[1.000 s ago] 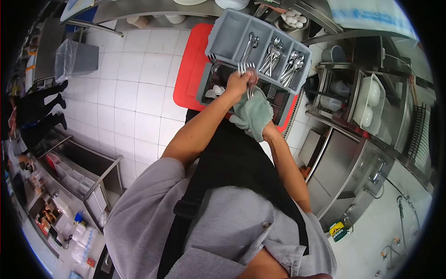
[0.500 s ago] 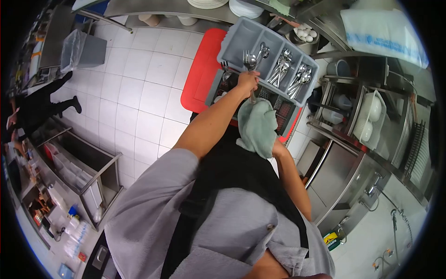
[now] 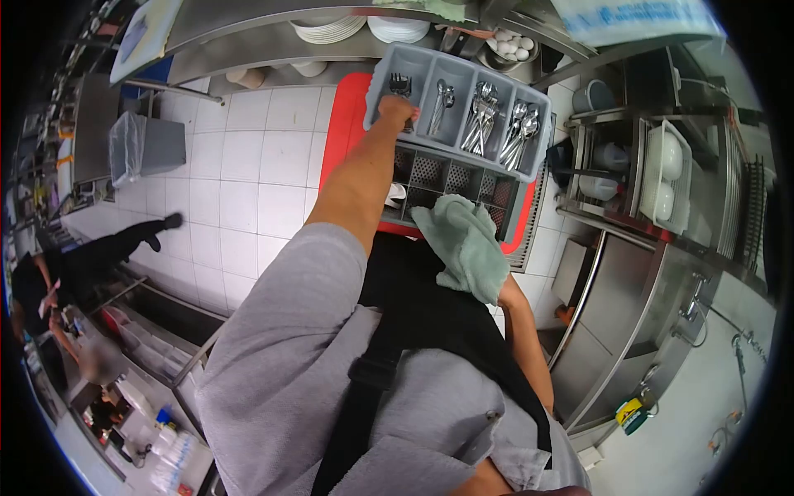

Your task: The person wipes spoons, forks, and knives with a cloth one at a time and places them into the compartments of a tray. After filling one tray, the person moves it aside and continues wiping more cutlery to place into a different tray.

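Note:
My left hand point(image 3: 399, 110) reaches into the leftmost compartment of a grey cutlery tray point(image 3: 425, 142), its fingers closed around forks point(image 3: 400, 83) whose tines show beyond it. How many forks it grips is hidden. Spoons point(image 3: 442, 103) lie in the neighbouring compartment, and more cutlery point(image 3: 481, 120) fills the two on the right. A light green cloth point(image 3: 463, 246) hangs bunched in my right hand point(image 3: 506, 291), which the cloth partly covers. Beneath the tray's near edge is a dark perforated cutlery rack point(image 3: 457, 178) with several cells.
Tray and rack rest on a red surface point(image 3: 343, 107). Stacked plates point(image 3: 331, 29) and a bowl of eggs point(image 3: 510, 48) sit on the shelf ahead. To the left are a grey bin point(image 3: 161, 145) and a person in dark clothes point(image 3: 107, 252). Steel racks and a counter point(image 3: 604, 306) stand right.
My left hand has moved left from the spoon compartment to the leftmost one. Spoons now lie in the compartment it left. The cloth has shifted slightly down and right with my right hand.

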A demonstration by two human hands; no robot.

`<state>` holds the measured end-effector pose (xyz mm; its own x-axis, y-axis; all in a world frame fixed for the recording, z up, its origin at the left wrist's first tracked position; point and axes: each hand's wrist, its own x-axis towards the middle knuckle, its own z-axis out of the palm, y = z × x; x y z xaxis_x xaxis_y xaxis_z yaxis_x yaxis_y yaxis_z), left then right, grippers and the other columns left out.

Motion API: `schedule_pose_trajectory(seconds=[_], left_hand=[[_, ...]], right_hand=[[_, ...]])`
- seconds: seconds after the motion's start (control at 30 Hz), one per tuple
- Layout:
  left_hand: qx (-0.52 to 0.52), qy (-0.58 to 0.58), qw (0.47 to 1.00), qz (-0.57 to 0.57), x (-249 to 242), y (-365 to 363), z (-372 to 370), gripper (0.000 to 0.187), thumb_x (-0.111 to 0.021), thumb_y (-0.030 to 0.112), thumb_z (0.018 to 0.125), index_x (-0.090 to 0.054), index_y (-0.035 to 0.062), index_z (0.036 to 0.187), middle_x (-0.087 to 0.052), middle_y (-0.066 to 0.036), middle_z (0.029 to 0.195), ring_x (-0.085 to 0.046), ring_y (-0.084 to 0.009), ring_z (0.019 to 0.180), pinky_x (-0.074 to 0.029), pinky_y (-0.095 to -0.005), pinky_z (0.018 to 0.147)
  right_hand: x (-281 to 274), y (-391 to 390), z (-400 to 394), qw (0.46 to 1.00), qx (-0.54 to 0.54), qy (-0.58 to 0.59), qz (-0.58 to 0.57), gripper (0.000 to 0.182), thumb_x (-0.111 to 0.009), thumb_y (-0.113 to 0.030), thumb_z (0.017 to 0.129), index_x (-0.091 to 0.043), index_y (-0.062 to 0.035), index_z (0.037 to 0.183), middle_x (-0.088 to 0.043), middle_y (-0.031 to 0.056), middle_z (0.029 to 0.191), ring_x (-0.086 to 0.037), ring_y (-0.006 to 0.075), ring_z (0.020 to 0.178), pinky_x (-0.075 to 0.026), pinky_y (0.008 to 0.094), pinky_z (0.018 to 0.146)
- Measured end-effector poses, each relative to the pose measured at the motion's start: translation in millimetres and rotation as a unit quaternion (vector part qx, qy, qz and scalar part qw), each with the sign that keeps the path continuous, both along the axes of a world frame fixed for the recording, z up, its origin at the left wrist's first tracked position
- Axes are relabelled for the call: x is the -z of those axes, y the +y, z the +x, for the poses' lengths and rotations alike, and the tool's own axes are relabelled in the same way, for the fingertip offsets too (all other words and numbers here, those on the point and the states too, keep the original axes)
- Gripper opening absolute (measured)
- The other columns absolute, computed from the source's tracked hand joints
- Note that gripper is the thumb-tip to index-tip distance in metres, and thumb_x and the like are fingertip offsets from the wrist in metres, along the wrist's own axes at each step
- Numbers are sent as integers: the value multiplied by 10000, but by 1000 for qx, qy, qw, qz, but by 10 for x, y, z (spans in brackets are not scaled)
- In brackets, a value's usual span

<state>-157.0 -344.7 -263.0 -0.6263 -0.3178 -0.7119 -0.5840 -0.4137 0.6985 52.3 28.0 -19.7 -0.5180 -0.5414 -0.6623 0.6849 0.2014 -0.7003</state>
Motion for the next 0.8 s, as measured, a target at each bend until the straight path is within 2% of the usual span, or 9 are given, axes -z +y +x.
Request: schedule_pose_trajectory(seconds=[0.1,0.2,0.27,0.3,0.37,0.47,0.57,0.7,0.8], left_hand=[[30,-45,999,1,-189,-67,-45,126,-557,37,946,-647,-46,916,-704,-196,837,-664,-224,637,-572,-333,535],[151,47,973,-171,332,-254,-133,196,-593,172,957,-649,-16,960,-706,-181,868,-667,-249,649,-565,-364,557],[264,4,861,-434,130,-401,-181,281,-597,278,949,-642,7,1006,-688,-187,902,-672,-278,717,-568,-379,637],[305,78,744,-589,125,-517,-182,313,-593,315,946,-646,19,1034,-682,-186,909,-676,-287,769,-564,-377,684],[349,186,680,-618,130,-880,-300,375,-571,394,942,-681,44,1020,-701,-170,903,-692,-301,799,-558,-404,716],[227,97,925,-291,-995,-746,-23,439,-568,473,927,-708,58,939,-724,-162,885,-704,-315,810,-552,-429,694],[353,191,722,-564,-1534,-754,457,454,-654,499,869,-697,52,930,-721,-175,859,-703,-330,819,-548,-429,713],[267,-39,809,-522,-1791,-238,1373,525,-734,502,813,-663,18,1003,-715,-195,932,-681,-393,934,-532,-447,819],[251,-2,804,-539,-1431,190,1744,424,-763,374,803,-661,44,1049,-664,-178,948,-655,-365,911,-522,-441,782]], right_hand=[[50,102,80,999,42,-16,-13,710,-705,-226,930,-332,-30,1501,-476,87,1419,-499,174,1235,-451,342,1044],[26,136,101,999,51,-6,0,734,-697,-216,934,-297,-33,1522,-436,88,1466,-462,183,1283,-409,354,1091],[130,226,128,997,69,-23,-4,744,-700,-211,931,-291,-32,1525,-424,85,1482,-449,186,1300,-387,356,1108],[189,266,143,996,78,-36,-8,749,-702,-208,929,-288,-32,1527,-418,83,1490,-442,188,1309,-375,357,1116],[14,179,75,996,-4,74,49,716,-714,-182,917,-337,-23,1505,-431,76,1481,-441,188,1311,-376,350,1110],[9,188,8,998,-2,51,33,620,-713,-173,917,-422,-8,1439,-532,71,1359,-529,180,1194,-442,346,1049],[27,147,-40,998,63,-13,5,556,-692,-195,936,-454,-4,1401,-582,68,1257,-579,159,1059,-507,333,946],[198,131,-159,997,70,-16,-12,560,-696,-212,931,-457,2,1391,-582,65,1226,-570,152,1039,-515,331,899],[375,85,-229,998,52,7,-19,544,-709,-214,917,-484,-1,1364,-591,57,1191,-569,145,1023,-517,330,884]])
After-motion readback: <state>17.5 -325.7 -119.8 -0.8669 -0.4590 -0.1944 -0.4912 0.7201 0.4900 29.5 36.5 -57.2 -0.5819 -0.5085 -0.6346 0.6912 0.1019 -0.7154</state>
